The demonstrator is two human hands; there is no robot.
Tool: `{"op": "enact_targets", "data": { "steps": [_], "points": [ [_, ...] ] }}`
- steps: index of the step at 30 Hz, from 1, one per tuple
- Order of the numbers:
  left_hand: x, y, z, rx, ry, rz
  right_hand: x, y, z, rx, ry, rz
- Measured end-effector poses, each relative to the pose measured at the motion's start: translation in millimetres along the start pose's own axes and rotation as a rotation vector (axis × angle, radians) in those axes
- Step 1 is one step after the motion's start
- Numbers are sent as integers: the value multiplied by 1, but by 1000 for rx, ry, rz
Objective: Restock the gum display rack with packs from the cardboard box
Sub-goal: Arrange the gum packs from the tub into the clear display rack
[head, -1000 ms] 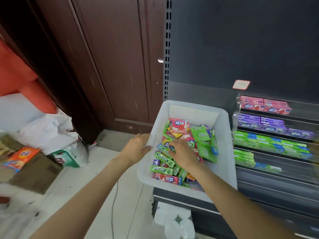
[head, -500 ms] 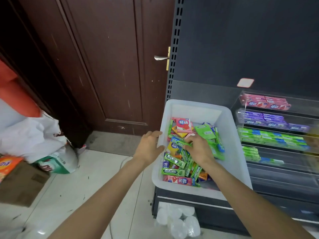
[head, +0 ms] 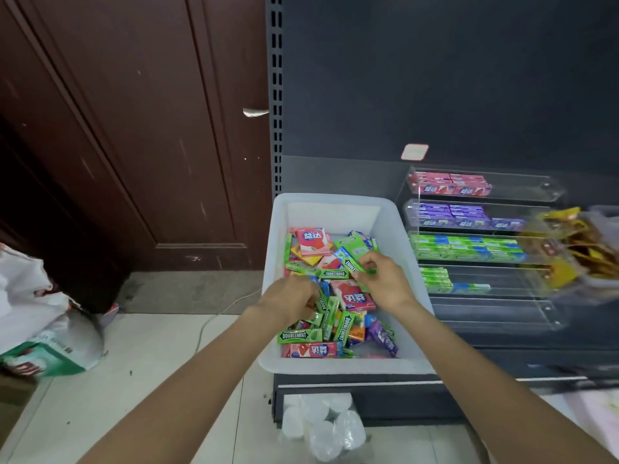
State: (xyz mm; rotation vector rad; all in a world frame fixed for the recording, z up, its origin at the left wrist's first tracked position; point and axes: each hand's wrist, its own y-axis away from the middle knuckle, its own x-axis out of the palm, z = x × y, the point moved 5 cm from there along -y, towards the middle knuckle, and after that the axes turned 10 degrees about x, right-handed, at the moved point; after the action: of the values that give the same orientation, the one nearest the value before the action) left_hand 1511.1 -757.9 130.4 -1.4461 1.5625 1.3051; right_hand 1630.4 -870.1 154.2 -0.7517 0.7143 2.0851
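Observation:
A white plastic bin [head: 407,242] sits on the dark shelf and holds several loose gum packs in green, pink, purple and orange. My right hand [head: 385,283] pinches a green Doublemint gum pack [head: 351,264] lifted slightly above the pile. My left hand [head: 291,298] reaches into the bin's left side, its fingers curled down among the green packs; what they hold is hidden. To the right stands the clear tiered gum display rack [head: 549,192], with pink, purple and green packs in its upper rows and bare lower rows.
A brown door [head: 134,128] stands at the left. White and green bags [head: 47,336] lie on the tiled floor. Yellow snack bags [head: 582,246] hang at the rack's right. A clump of white plastic cups [head: 321,426] sits below the shelf.
My left hand has left the bin's rim and gone in among the packs. My right hand has lifted a green pack out of the pile.

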Motion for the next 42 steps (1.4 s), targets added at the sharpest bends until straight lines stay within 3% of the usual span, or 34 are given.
{"op": "enact_targets", "data": {
  "steps": [3, 8, 14, 19, 32, 42],
  "points": [
    [4, 1, -1, 13, -112, 85, -3, 0, -7, 25, -17, 7],
    [4, -2, -4, 28, -197, 36, -8, 3, -15, 57, -164, 28],
    [-17, -6, -11, -70, 198, -286, -37, 0, -20, -17, -244, 59],
    [-41, -28, -50, -3, 364, -443, -73, -5, -32, -123, -225, 135],
    [-33, -131, -181, -18, 419, -484, -210, -54, -164, -103, -292, -32],
    [-21, -141, -208, -149, 432, -528, -197, -76, -209, -210, -174, -60]
  ]
}}
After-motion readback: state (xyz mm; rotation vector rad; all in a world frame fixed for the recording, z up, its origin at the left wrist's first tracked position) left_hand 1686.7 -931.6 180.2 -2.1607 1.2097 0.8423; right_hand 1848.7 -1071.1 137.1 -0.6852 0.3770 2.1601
